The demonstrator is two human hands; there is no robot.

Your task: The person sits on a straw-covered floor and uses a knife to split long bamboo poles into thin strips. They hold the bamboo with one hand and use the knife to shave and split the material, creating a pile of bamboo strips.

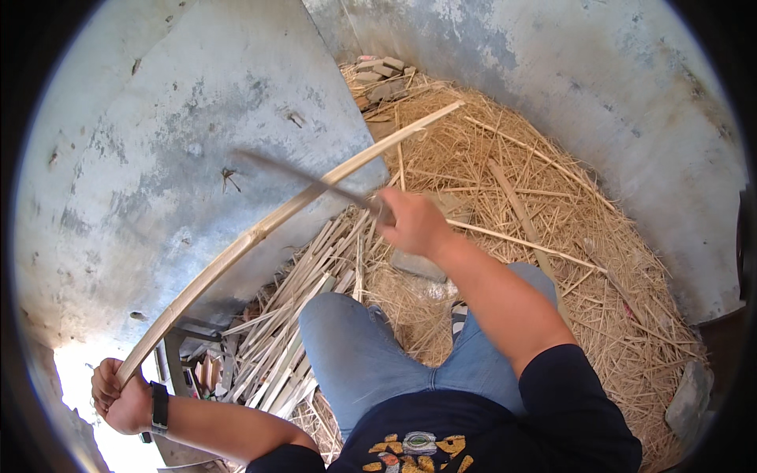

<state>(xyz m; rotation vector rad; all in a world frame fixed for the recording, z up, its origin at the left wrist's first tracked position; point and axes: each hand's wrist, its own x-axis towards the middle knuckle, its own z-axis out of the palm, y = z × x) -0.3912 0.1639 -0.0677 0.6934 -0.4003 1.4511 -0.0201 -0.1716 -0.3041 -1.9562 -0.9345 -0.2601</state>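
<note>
My left hand point(124, 396), with a dark band on its wrist, is closed round the near end of a long pale bamboo strip point(264, 225). The strip slants up and away to the right, over the straw. In my right hand point(410, 222) is the handle of a long-bladed knife point(296, 172), blurred by motion. Its blade points up and to the left and crosses the strip near the middle. Whether the edge touches the strip I cannot tell.
A pile of split strips point(288, 339) lies left of my knees. Straw and shavings point(505, 189) cover the ground ahead and to the right. Bricks point(382, 69) sit at the far wall, a stone block point(419, 266) between my knees, another stone point(688, 400) at right. Weathered walls point(189, 118) rise around.
</note>
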